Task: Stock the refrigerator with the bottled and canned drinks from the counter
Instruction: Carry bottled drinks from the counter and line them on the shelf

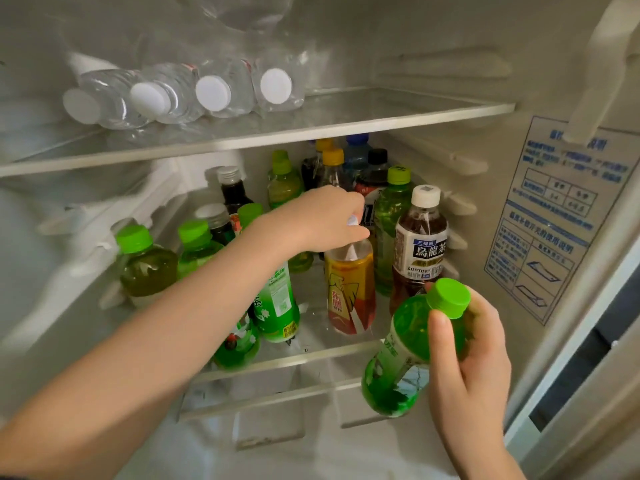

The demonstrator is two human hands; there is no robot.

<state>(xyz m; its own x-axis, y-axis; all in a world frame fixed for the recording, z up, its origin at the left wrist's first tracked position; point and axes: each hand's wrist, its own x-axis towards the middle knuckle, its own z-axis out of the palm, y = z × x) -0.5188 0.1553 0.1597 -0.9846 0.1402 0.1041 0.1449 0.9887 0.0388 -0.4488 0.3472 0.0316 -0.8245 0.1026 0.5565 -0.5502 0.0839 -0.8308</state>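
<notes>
Head view: the left grip (322,220) reaches into the refrigerator (433,36) and is curled over the top of an orange-labelled bottle (349,289), with the fingers closed around its neck. The bottle stands upright on the glass shelf (311,356), directly below that grip. Just right of it stands a brown tea bottle (420,244) with a white cap. Left of the left grip and under its forearm stand several green-capped bottles (145,261). Above it, on the upper shelf (381,116), clear water bottles (214,91) lie on their sides with their caps facing outward.

The right grip (467,348) is nearer the camera, in front of the glass shelf's edge. It clasps a green bottle (408,358) that is tilted, with its green cap uppermost by the thumb. A blue-printed label (554,220) is on the wall beyond the right grip.
</notes>
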